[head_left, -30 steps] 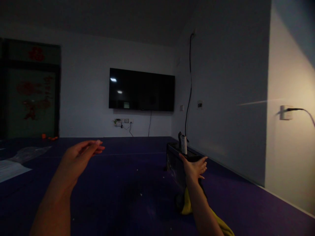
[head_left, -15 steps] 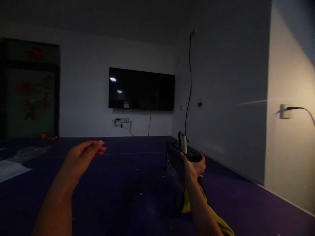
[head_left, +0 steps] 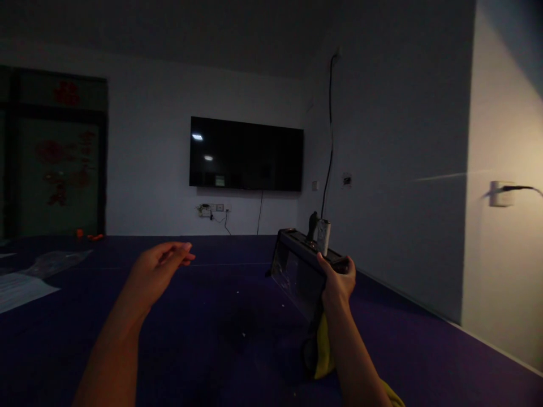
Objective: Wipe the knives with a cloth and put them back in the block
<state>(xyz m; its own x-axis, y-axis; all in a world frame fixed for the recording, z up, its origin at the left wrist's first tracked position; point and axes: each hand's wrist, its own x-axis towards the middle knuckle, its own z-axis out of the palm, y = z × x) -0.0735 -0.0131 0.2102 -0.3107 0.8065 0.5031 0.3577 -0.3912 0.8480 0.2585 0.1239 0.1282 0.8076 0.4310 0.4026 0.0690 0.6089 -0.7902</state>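
Note:
My right hand (head_left: 339,277) grips the near end of a dark, box-shaped object (head_left: 297,268) with a clear or glossy side panel; I cannot make out its exact kind. Thumb on top, fingers over the far edge, it holds the box tilted above the purple surface. A pale cylinder (head_left: 323,237) stands on the box's top, beside a small dark upright piece (head_left: 313,226). Under my right wrist hangs a yellow cloth (head_left: 324,350), next to a dark round shape (head_left: 309,355). My left hand (head_left: 159,271) hovers left of the box, fingers curled against the thumb, nothing visible in them.
The purple surface (head_left: 190,339) has small white specks. A paper sheet (head_left: 25,291) and clear plastic (head_left: 59,263) lie at left, with small orange things (head_left: 95,237) farther back. A black cord (head_left: 328,152) runs down the wall behind the box. A television (head_left: 246,152) hangs ahead.
My right hand has raised and tilted the box, its far end swinging up and left. My left hand has shifted slightly right, its fingers still curled.

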